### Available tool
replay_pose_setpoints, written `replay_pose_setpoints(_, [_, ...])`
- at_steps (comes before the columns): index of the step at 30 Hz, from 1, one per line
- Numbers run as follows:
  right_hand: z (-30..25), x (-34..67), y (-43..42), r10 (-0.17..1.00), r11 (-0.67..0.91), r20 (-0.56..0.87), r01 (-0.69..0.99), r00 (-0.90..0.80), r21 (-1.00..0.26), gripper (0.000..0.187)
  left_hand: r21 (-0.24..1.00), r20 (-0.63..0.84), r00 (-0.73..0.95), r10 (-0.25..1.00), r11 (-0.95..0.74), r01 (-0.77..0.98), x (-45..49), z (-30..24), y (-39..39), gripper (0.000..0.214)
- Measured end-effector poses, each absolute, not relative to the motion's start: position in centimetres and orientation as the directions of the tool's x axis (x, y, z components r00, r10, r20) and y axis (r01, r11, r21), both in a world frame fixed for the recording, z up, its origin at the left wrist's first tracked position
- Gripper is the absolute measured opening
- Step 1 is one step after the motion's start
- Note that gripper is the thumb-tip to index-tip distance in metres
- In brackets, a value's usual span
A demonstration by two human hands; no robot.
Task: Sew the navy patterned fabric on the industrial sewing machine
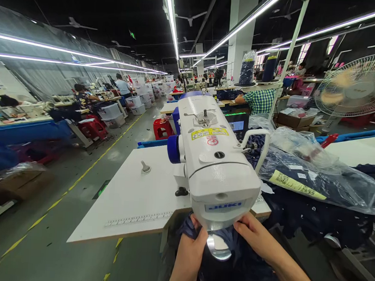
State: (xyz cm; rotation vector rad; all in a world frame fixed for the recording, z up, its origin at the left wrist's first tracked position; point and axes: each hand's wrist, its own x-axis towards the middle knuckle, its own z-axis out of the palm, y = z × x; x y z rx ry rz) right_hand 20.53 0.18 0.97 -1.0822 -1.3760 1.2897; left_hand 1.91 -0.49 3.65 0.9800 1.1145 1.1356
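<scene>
Dark blue cloth (240, 271) lies nearest, bunched up under the front of a big white sewing machine (219, 159). Both hands are on the cloth, a little apart, one on each side of the machine's front end. The left hand (188, 249) pinches a fold of it between thumb and fingers. The right hand (256, 236) has its fingertips on the cloth too, but I cannot tell how tightly they hold. A round shiny metal piece (224, 254) sits between the hands.

The white table (128, 183) spreads out to the left, with a ruler strip (139, 218) along its near edge. Past its left edge, a wide grey path (111, 157) runs far back beside a yellow line (90, 173). The right side is tighter: a clear plastic bag (330, 175) is piled up near the machine.

The machine's front hides the needle and some fingertips. Both arms are cut off at the bottom. The far people are too small to make out well.
</scene>
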Motion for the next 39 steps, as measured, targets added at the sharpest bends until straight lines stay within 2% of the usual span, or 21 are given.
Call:
replay_pose_setpoints(8, [1.2,20.5,0.0,0.985,-0.022,-0.029,0.038,-0.173,-0.999,0.005,0.973,-0.158,0.051,0.986,0.164,-0.16,2.1,4.5,-0.6,0.045])
replay_pose_setpoints(18, [0.4,20.7,-0.1,0.989,0.02,0.012,0.051,-0.149,-0.999,0.005,0.977,-0.129,0.102,0.986,0.144,-0.158,1.9,3.8,-0.2,0.036])
replay_pose_setpoints(26, [0.3,20.7,0.1,0.993,0.035,0.026,0.081,-0.112,-0.996,0.006,0.98,-0.149,0.017,0.989,0.15,-0.128,2.1,4.2,-0.4,0.018])
replay_pose_setpoints(34, [0.9,20.7,0.2,0.995,0.021,0.01,0.107,-0.099,-0.994,0.006,0.98,-0.151,0.06,0.987,0.157,-0.118,1.9,4.4,-0.2,0.019])
replay_pose_setpoints(39, [0.9,20.8,0.1,0.994,0.021,0.008,0.11,-0.112,-0.994,0.009,0.977,-0.152,0.051,0.987,0.158,-0.144,2.1,4.7,-0.2,0.027])
